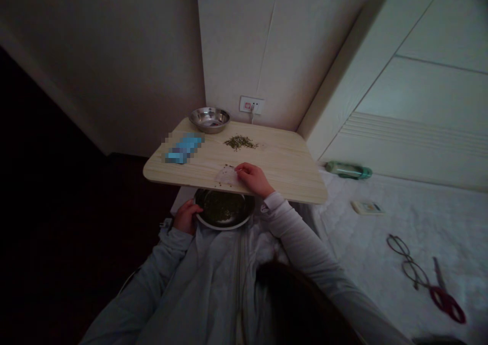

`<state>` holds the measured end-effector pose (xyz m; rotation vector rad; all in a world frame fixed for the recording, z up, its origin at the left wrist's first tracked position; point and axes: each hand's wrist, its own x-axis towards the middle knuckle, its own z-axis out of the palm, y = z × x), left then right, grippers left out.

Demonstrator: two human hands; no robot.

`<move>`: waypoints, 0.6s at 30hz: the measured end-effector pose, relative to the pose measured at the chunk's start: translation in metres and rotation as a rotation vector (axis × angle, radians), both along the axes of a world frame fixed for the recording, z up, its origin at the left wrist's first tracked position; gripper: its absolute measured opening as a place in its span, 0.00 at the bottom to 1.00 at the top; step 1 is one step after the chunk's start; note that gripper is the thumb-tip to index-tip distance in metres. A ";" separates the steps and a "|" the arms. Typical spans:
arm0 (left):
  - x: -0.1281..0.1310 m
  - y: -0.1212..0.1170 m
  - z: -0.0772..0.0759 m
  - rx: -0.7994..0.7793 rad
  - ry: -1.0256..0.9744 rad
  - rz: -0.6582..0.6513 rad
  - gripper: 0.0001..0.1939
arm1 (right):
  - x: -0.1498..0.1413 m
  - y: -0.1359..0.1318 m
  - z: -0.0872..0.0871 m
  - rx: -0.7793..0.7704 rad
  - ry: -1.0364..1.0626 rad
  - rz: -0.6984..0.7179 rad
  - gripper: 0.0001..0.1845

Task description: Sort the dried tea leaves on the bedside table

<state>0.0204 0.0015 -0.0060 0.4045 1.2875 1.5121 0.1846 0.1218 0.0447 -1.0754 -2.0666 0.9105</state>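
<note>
My left hand (186,217) grips the left rim of a wide metal bowl (249,215), held below the table's front edge. Small green grains, like mung beans (219,205), lie inside it. Over the front of the table, my right hand (253,178) has its fingertips pinched together at the right side of a thin whitish sheet (225,176). What sits between those fingertips is too small to make out. A few dark bits are scattered on and around the sheet. Farther back, a loose pile of green grains (241,142) is spread on the wooden table (284,162).
A smaller steel bowl (209,120) stands at the table's back left, with a blurred blue packet (183,149) before it. On the white bed (354,248) at right lie a green bottle (348,170), a remote (368,208), glasses (407,261) and red-handled scissors (447,304).
</note>
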 end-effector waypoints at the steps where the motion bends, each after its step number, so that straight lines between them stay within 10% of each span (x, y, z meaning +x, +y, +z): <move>1: 0.000 0.000 0.000 0.001 0.012 0.006 0.05 | 0.000 0.000 0.000 -0.005 0.000 0.003 0.12; 18: 0.000 0.000 -0.001 0.000 -0.009 0.010 0.06 | 0.001 -0.002 0.000 -0.066 -0.016 0.059 0.14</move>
